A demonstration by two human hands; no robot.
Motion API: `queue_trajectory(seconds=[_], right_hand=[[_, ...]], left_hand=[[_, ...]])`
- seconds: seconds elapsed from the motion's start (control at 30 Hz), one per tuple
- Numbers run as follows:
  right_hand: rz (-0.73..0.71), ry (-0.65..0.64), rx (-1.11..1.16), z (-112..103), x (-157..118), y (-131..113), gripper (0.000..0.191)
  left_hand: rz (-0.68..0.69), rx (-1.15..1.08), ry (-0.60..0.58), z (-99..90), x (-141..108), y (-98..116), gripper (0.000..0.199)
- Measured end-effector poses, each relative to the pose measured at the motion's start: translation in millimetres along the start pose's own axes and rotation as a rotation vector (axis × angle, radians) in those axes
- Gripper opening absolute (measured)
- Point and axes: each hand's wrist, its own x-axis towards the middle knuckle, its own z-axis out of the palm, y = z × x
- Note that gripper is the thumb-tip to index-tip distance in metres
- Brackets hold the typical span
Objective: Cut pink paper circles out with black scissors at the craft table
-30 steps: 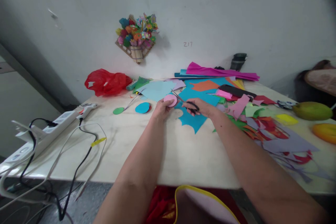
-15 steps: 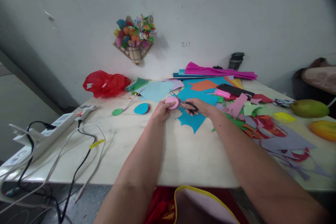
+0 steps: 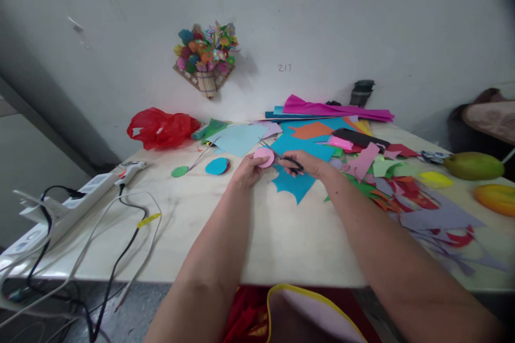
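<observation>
Between the thumb and fingers of my left hand (image 3: 247, 170) is a pink paper circle (image 3: 264, 156). My right hand (image 3: 302, 162) grips a pair of scissors (image 3: 296, 165) by the black handles, and the blades point up and left beside the circle's right edge. Under the scissors lies a blue sheet of paper (image 3: 295, 185) with scalloped cut edges. To the left, a blue paper circle (image 3: 216, 166) rests partly over a reddish one. Further left is a green paper circle (image 3: 179, 171) by a thin stem.
Paper scraps (image 3: 422, 198) cover the right side, near a green mango (image 3: 473, 166) and a yellow-orange fruit (image 3: 497, 199). A black phone-like object (image 3: 361, 139) lies behind. On the left are a red plastic bag (image 3: 163, 127), a power strip (image 3: 60, 214) and loose cables.
Almost nothing differs. Both hands stay in place, with the scissors and the pink circle shifted only very slightly.
</observation>
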Motion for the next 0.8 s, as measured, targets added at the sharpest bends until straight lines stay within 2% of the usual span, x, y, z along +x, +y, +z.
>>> queue_trajectory(seconds=[0.8], right_hand=[[0.025, 0.010, 0.046, 3.8, -5.1, -8.8, 0.027]], left_hand=[[0.006, 0.008, 0.007, -2.4, 0.6, -1.3, 0.021]])
